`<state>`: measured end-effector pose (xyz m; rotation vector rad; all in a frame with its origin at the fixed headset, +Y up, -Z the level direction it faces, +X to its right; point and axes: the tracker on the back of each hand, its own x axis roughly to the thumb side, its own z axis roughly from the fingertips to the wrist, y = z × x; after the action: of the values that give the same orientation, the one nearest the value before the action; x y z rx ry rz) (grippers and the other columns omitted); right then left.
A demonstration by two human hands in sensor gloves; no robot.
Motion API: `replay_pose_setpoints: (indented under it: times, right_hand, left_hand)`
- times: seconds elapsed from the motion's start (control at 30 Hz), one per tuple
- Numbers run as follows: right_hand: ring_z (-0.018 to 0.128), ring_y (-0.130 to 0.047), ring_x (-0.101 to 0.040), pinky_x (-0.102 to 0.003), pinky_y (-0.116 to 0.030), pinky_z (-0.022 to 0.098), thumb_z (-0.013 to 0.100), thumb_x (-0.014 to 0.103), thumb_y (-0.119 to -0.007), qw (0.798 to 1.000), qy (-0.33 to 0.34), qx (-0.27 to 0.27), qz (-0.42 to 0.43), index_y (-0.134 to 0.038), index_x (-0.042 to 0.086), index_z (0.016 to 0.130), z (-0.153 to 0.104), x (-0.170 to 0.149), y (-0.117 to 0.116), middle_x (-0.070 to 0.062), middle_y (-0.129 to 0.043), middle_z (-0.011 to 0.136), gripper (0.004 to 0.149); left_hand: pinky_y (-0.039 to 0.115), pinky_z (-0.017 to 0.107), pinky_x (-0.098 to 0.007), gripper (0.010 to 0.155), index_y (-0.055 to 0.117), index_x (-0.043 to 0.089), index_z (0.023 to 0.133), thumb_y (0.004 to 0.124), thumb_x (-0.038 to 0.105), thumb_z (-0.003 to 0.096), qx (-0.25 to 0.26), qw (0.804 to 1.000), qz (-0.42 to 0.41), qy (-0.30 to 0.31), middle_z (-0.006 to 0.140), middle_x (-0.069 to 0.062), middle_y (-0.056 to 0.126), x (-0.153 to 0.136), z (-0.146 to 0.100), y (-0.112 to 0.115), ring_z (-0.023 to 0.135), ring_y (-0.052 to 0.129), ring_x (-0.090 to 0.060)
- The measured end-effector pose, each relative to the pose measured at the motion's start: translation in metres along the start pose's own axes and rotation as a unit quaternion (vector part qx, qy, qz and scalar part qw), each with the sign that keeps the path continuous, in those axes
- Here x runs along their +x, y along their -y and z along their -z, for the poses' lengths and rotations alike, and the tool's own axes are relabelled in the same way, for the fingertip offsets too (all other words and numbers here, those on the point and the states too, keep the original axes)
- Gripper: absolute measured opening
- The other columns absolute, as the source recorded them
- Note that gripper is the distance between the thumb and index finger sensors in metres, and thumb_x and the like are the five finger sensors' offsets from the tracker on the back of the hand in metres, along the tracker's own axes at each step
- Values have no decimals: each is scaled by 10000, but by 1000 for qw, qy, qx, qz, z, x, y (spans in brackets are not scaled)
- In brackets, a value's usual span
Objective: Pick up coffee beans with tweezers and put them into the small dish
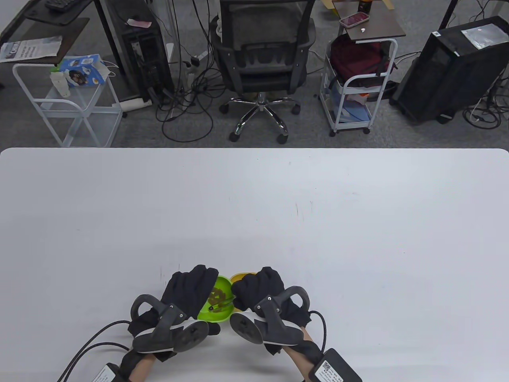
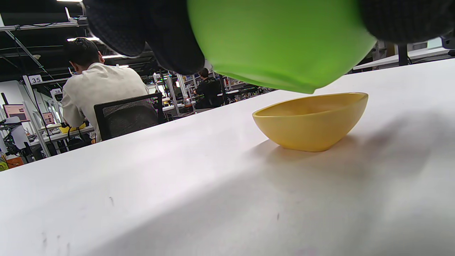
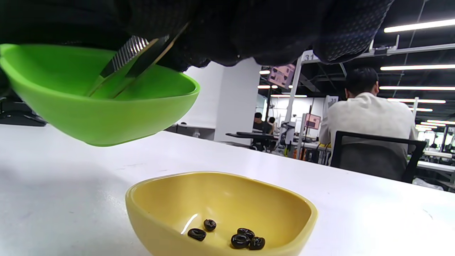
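Observation:
My left hand [image 1: 187, 296] holds a green dish [image 1: 216, 306] lifted and tilted off the table; brown coffee beans [image 1: 218, 295] lie inside it. My right hand [image 1: 260, 288] grips metal tweezers [image 3: 131, 62] whose tips reach down into the green dish [image 3: 96, 103]. A yellow dish [image 3: 220, 209] stands on the white table just beyond the green one, mostly hidden under my right hand in the table view [image 1: 238, 275]. It holds several dark coffee beans [image 3: 231, 236]. In the left wrist view the green dish [image 2: 280, 42] hangs above the yellow dish [image 2: 311, 121].
The white table [image 1: 254, 207] stretches far and to both sides of the hands. Beyond its far edge stand an office chair [image 1: 262, 55], a white cart [image 1: 358, 83] and a computer tower [image 1: 457, 67].

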<state>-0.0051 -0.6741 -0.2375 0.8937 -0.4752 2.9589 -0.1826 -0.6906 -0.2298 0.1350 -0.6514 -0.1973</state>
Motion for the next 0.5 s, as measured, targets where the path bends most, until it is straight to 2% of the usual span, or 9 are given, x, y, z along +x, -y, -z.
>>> replay_pose_setpoints:
  times: [0.13, 0.3, 0.5]
  right_hand:
    - [474, -910, -186, -584, -702, 696, 434, 368, -642, 999, -24, -10, 36, -738, 221, 814, -2, -12, 6, 23, -859, 646, 418]
    - [475, -906, -191, -589, -696, 699, 434, 366, -644, 992, -79, -30, 95, -739, 221, 814, -8, -44, 17, 22, -857, 648, 417]
    - [475, -904, -197, -593, -689, 702, 435, 362, -648, 976, -144, -26, 164, -744, 218, 813, -18, -80, 13, 15, -858, 647, 416]
  left_hand:
    - [741, 720, -656, 1151, 478, -26, 1176, 714, 719, 330, 2, 1000, -1, -1, 1165, -329, 647, -1, 0, 0, 932, 905, -423]
    - [741, 720, -656, 1149, 479, -28, 1176, 714, 718, 333, -1, 1000, -5, -5, 1166, -330, 646, -3, 0, 0, 930, 907, -423]
    - [742, 720, -655, 1148, 480, -28, 1174, 713, 718, 333, -2, 1000, -7, -6, 1165, -328, 648, -4, 0, 1, 931, 905, -423]
